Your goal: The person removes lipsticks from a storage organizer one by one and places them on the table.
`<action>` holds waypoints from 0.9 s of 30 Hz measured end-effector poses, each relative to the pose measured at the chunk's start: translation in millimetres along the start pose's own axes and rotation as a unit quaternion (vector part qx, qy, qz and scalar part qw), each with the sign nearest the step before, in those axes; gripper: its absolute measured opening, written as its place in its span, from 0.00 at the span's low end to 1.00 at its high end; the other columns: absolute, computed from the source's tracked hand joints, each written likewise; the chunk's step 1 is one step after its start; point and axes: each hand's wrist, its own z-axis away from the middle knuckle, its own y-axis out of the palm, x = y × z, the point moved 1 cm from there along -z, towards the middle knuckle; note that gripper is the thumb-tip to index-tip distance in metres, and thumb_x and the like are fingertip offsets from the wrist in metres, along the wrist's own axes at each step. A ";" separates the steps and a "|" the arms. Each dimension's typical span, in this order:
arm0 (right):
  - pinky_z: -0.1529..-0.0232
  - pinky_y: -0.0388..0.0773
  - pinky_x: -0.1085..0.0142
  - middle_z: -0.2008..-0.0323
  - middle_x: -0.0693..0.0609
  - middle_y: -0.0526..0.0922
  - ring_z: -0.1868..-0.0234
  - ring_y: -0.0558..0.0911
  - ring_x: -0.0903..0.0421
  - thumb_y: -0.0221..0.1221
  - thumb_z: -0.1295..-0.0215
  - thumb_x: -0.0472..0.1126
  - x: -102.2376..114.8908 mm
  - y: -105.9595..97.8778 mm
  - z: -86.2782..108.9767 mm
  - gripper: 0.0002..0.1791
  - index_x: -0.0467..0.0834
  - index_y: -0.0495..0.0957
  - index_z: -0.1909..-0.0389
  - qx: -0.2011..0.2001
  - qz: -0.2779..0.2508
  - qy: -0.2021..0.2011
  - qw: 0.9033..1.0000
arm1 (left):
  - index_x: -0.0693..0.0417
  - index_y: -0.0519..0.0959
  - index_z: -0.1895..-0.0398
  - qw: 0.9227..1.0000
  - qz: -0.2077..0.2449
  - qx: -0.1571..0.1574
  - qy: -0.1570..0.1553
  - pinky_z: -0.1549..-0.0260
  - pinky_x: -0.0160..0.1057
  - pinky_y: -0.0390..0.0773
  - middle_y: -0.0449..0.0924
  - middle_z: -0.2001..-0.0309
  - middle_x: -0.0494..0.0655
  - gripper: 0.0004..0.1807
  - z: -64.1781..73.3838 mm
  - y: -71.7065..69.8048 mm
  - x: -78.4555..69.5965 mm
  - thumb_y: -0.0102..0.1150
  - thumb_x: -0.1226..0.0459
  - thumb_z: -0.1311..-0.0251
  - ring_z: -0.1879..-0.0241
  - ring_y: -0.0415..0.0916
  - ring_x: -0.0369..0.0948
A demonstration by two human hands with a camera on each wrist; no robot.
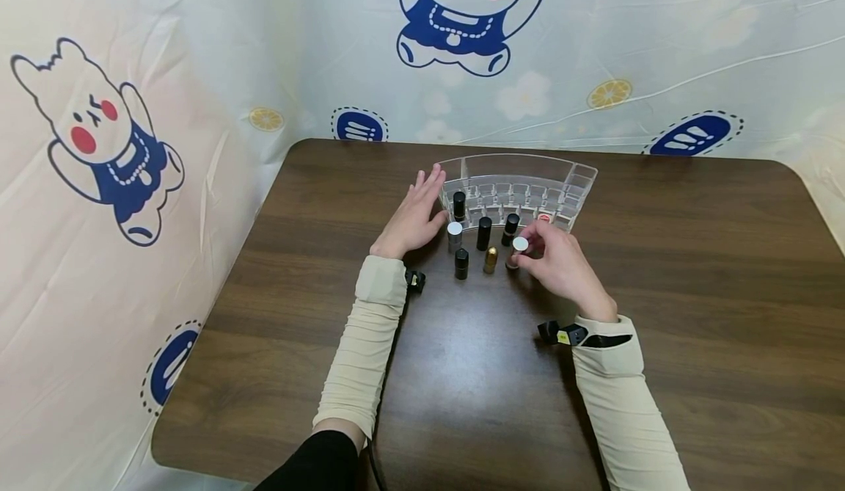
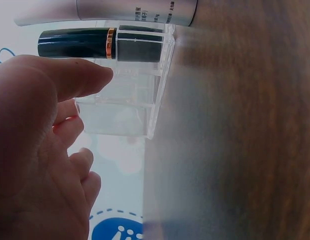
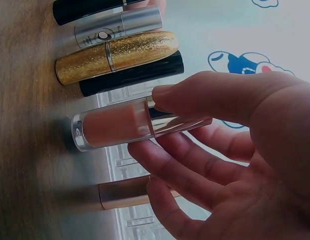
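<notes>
My right hand (image 1: pixel 561 267) pinches the shiny cap of a lip gloss tube (image 3: pixel 112 126), clear with peach-coloured gloss inside. In the head view its pale cap top shows between thumb and fingers, close to the front of a clear acrylic organizer (image 1: pixel 518 170). At the organizer's left end is my left hand (image 1: pixel 412 216), fingers extended along its side. By the left thumb, a black lipstick with a gold band (image 2: pixel 75 43) stands in a front slot. A copper-coloured tube (image 3: pixel 126 192) shows beyond the right fingers, partly hidden by them.
Before the organizer stand a silver tube (image 1: pixel 455 237), a gold lipstick (image 1: pixel 491 260) and several black tubes, one (image 1: pixel 461 264) nearest me. The brown table (image 1: pixel 713 293) meets a patterned curtain (image 1: pixel 317 51) at the back and left.
</notes>
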 end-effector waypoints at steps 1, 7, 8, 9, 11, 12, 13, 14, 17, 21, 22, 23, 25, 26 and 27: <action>0.60 0.71 0.61 0.64 0.43 0.83 0.62 0.80 0.48 0.65 0.43 0.36 0.0 -0.1 0.0 0.12 0.39 0.75 0.59 0.001 0.001 0.000 1.000 | 0.50 0.40 0.22 1.000 0.000 0.000 0.000 0.24 0.50 0.38 0.29 0.21 0.41 0.39 0.0 -0.1 -0.1 0.47 0.59 0.30 0.23 0.25 0.44; 0.61 0.70 0.62 0.64 0.43 0.82 0.63 0.79 0.48 0.64 0.42 0.35 -0.5 -0.4 0.5 0.12 0.39 0.75 0.59 0.007 0.002 0.005 1.000 | 0.49 0.39 0.22 1.000 -0.002 0.001 0.000 0.24 0.50 0.38 0.29 0.21 0.40 0.39 -0.1 -0.3 0.3 0.46 0.58 0.29 0.23 0.24 0.43; 0.61 0.70 0.62 0.63 0.43 0.82 0.63 0.79 0.48 0.64 0.42 0.35 -0.7 -0.4 0.6 0.12 0.39 0.75 0.59 0.007 0.002 0.005 1.000 | 0.49 0.39 0.22 1.000 -0.002 0.001 0.000 0.24 0.50 0.38 0.29 0.21 0.39 0.39 -0.2 -0.3 0.3 0.46 0.58 0.29 0.23 0.24 0.43; 0.61 0.70 0.62 0.63 0.43 0.82 0.63 0.78 0.48 0.64 0.42 0.35 -0.9 -0.4 0.7 0.12 0.39 0.75 0.59 0.007 0.002 0.006 1.000 | 0.49 0.40 0.22 1.000 -0.003 0.000 0.000 0.24 0.50 0.38 0.29 0.21 0.40 0.39 -0.3 -0.2 0.4 0.47 0.58 0.29 0.23 0.24 0.43; 0.61 0.70 0.62 0.63 0.43 0.82 0.62 0.78 0.48 0.64 0.42 0.35 -1.3 -0.2 0.7 0.11 0.39 0.75 0.59 0.008 0.003 0.006 1.000 | 0.49 0.40 0.22 1.000 -0.003 0.000 0.000 0.24 0.50 0.38 0.29 0.21 0.40 0.39 0.0 -0.2 0.1 0.46 0.58 0.29 0.23 0.24 0.44; 0.61 0.71 0.62 0.63 0.43 0.82 0.62 0.78 0.49 0.64 0.42 0.35 -1.5 0.0 0.7 0.11 0.39 0.75 0.59 0.008 0.004 0.007 1.000 | 0.49 0.40 0.22 1.000 -0.003 -0.001 0.001 0.24 0.50 0.38 0.29 0.21 0.40 0.39 0.0 -0.2 0.1 0.46 0.58 0.29 0.23 0.25 0.44; 0.61 0.71 0.62 0.63 0.43 0.82 0.62 0.79 0.49 0.64 0.42 0.35 -1.6 0.2 0.6 0.11 0.39 0.75 0.59 0.008 0.004 0.006 1.000 | 0.50 0.40 0.22 1.000 -0.003 -0.001 0.001 0.24 0.50 0.38 0.29 0.21 0.40 0.39 0.1 -0.1 0.1 0.47 0.58 0.29 0.23 0.25 0.44; 0.60 0.71 0.62 0.63 0.43 0.82 0.63 0.79 0.49 0.64 0.42 0.35 -1.7 0.4 0.6 0.11 0.39 0.75 0.59 0.007 0.005 0.006 1.000 | 0.51 0.41 0.22 1.000 -0.002 -0.001 0.001 0.24 0.50 0.39 0.29 0.21 0.41 0.39 0.2 -0.1 0.1 0.47 0.58 0.29 0.23 0.25 0.44; 0.60 0.71 0.62 0.63 0.43 0.82 0.63 0.79 0.49 0.64 0.42 0.35 -1.8 1.1 0.4 0.11 0.40 0.75 0.60 0.006 0.008 0.005 1.000 | 0.52 0.42 0.22 1.000 -0.001 -0.002 0.000 0.24 0.50 0.39 0.30 0.21 0.41 0.39 0.5 -0.1 -0.3 0.47 0.59 0.29 0.23 0.25 0.44; 0.60 0.71 0.61 0.64 0.43 0.82 0.63 0.79 0.48 0.64 0.42 0.35 -1.7 1.5 0.4 0.11 0.40 0.75 0.60 0.004 0.010 0.004 1.000 | 0.52 0.42 0.22 1.000 0.001 -0.004 0.000 0.24 0.51 0.39 0.30 0.21 0.41 0.39 0.4 0.0 -0.4 0.47 0.59 0.30 0.22 0.26 0.45; 0.60 0.71 0.61 0.64 0.43 0.82 0.63 0.79 0.48 0.64 0.42 0.35 -1.7 1.6 0.5 0.11 0.40 0.75 0.60 0.004 0.010 0.004 1.000 | 0.52 0.42 0.22 1.000 0.000 -0.004 0.001 0.24 0.51 0.39 0.31 0.21 0.42 0.39 0.4 0.0 -0.3 0.47 0.59 0.30 0.22 0.26 0.45; 0.60 0.71 0.61 0.63 0.43 0.82 0.63 0.79 0.48 0.64 0.42 0.35 -1.8 1.5 0.5 0.11 0.40 0.75 0.60 0.004 0.010 0.004 1.000 | 0.52 0.42 0.22 1.000 0.001 -0.005 0.001 0.24 0.51 0.39 0.31 0.21 0.42 0.39 0.3 0.1 -0.3 0.47 0.59 0.30 0.22 0.26 0.45; 0.60 0.71 0.61 0.63 0.43 0.82 0.63 0.79 0.48 0.64 0.42 0.35 -2.0 1.5 0.6 0.11 0.40 0.75 0.59 0.004 0.008 0.005 1.000 | 0.52 0.42 0.22 1.000 0.001 -0.006 0.002 0.24 0.51 0.39 0.31 0.21 0.43 0.39 0.2 0.1 -0.1 0.47 0.59 0.30 0.22 0.26 0.45; 0.60 0.71 0.61 0.63 0.43 0.82 0.62 0.79 0.48 0.64 0.42 0.35 -2.1 1.5 0.6 0.11 0.40 0.75 0.59 0.004 0.008 0.005 1.000 | 0.52 0.41 0.22 1.000 0.000 -0.006 0.002 0.24 0.51 0.39 0.31 0.21 0.43 0.39 0.3 0.1 -0.1 0.47 0.59 0.30 0.22 0.26 0.45; 0.60 0.71 0.61 0.63 0.43 0.82 0.62 0.79 0.48 0.64 0.42 0.35 -2.3 1.6 0.6 0.11 0.40 0.75 0.59 0.004 0.008 0.005 1.000 | 0.52 0.41 0.22 1.000 0.000 -0.006 0.002 0.24 0.51 0.39 0.31 0.21 0.43 0.39 0.2 0.2 0.1 0.47 0.59 0.30 0.22 0.26 0.45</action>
